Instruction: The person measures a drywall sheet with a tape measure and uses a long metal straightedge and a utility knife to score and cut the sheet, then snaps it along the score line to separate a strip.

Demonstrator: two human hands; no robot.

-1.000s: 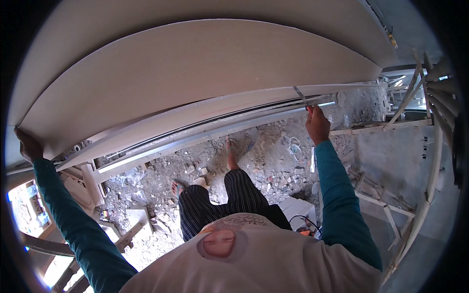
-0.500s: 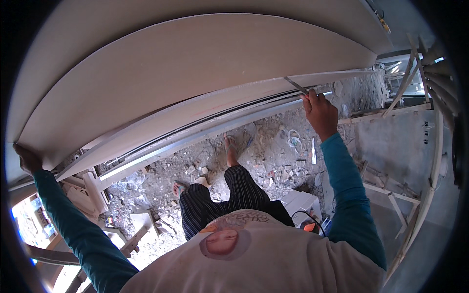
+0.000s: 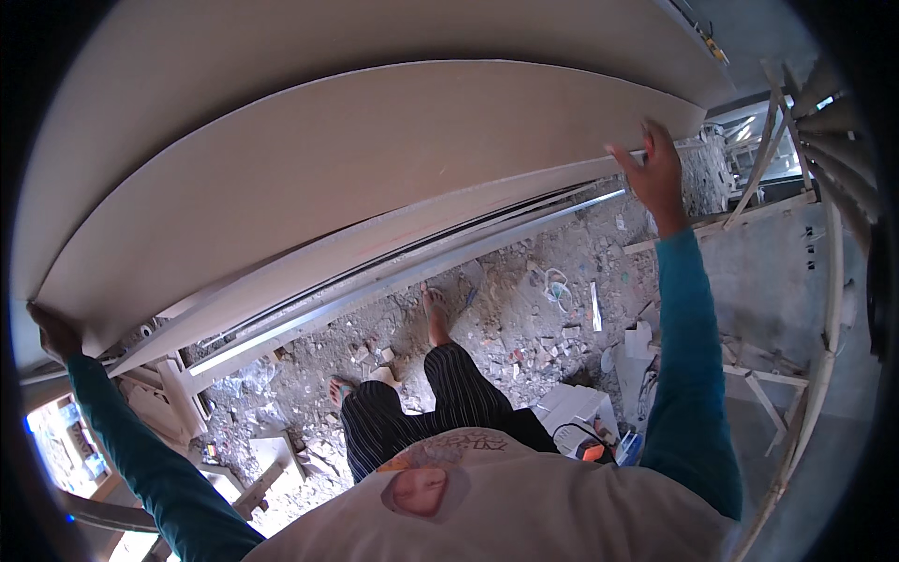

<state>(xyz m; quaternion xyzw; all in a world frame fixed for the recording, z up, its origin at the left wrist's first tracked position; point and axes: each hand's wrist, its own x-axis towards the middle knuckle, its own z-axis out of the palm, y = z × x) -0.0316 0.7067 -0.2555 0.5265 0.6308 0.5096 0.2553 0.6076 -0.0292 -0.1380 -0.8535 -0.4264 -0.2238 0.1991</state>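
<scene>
A large tan plasterboard sheet (image 3: 375, 150) stands in front of me, its edge bowed by the lens. At its far left end, my left hand (image 3: 56, 334) is closed on the edge, fingers partly hidden. My right hand (image 3: 655, 169) is raised at the right part of the sheet, over its near edge. Its thumb and fingers are apart, slightly blurred, and no tool shows in it. Below the sheet's near edge lies a lower strip of board (image 3: 412, 229) with faint reddish marks.
A long metal profile (image 3: 393, 267) runs below the boards. Rubble (image 3: 506, 328) covers the floor around my feet. A white box (image 3: 573, 412) with a cable sits by my right side. Timber poles (image 3: 829, 309) stand at the right; a wooden frame (image 3: 178, 375) is at the left.
My right hand has moved up and right to the sheet and opened its fingers. The thin blade-like tool it held is out of sight. My left hand stays at the sheet's left end.
</scene>
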